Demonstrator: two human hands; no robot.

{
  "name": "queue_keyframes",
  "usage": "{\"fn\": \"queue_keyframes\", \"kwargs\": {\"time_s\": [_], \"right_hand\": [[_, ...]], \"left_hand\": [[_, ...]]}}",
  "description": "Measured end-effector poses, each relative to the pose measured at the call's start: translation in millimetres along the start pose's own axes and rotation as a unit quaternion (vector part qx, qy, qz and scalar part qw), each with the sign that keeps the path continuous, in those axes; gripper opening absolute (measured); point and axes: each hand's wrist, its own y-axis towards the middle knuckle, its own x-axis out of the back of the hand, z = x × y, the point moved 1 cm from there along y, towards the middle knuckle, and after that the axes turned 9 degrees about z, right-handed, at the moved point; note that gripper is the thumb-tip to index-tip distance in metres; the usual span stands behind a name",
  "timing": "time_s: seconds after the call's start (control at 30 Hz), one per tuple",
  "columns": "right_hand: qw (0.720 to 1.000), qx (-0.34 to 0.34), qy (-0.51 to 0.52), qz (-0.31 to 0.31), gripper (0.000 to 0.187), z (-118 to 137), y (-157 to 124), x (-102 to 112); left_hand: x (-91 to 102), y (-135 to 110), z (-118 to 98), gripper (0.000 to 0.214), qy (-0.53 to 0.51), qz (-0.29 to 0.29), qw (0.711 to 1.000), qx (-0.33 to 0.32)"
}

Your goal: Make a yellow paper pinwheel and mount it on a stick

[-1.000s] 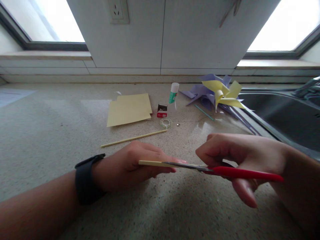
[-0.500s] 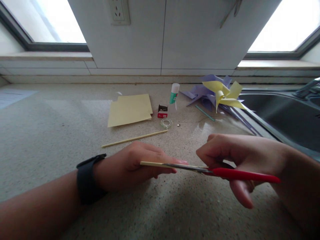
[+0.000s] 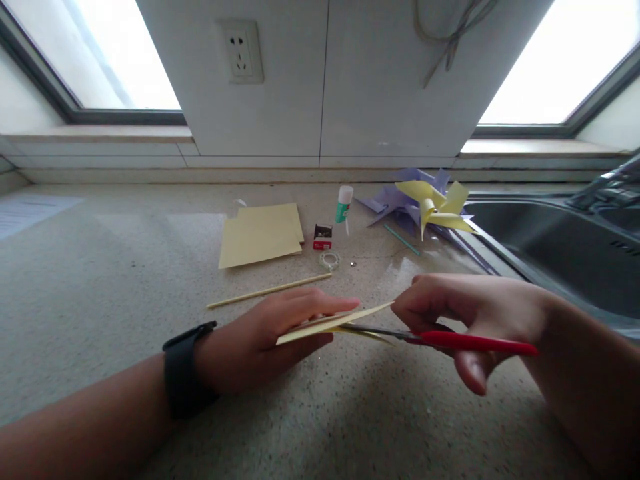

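Observation:
My left hand (image 3: 280, 333), below a dark wristband, grips a piece of yellow paper (image 3: 320, 327) seen nearly edge-on. The paper is parted toward the right, one flap angled up and another down. My right hand (image 3: 465, 313) is closed around red-handled scissors (image 3: 475, 343). Their metal blades point left and reach in between the paper's flaps. Just beyond my left hand a pale yellow stick (image 3: 270, 291) lies on the counter. Part of the paper is hidden by my left fingers.
Yellow sheets (image 3: 260, 237) lie behind the stick. Near them are a small red box (image 3: 323, 238), a tape roll (image 3: 329, 260) and a glue stick (image 3: 344, 204). Yellow and purple paper pinwheels (image 3: 435, 203) rest beside the steel sink (image 3: 540, 227). A thin green stick (image 3: 403, 240) lies before them.
The yellow paper has tilted and its cut flaps have spread apart around the blades. The scissors have shifted slightly left. The camera view has tipped up a little.

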Motion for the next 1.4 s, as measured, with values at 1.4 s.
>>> {"fn": "queue_keyframes", "kwargs": {"time_s": [1.4], "right_hand": [[0.969,0.122,0.133,-0.169,0.039,-13,20,13]], "left_hand": [[-13.8,1,28,0.073,-0.499,-0.097,0.858,0.081]]}}
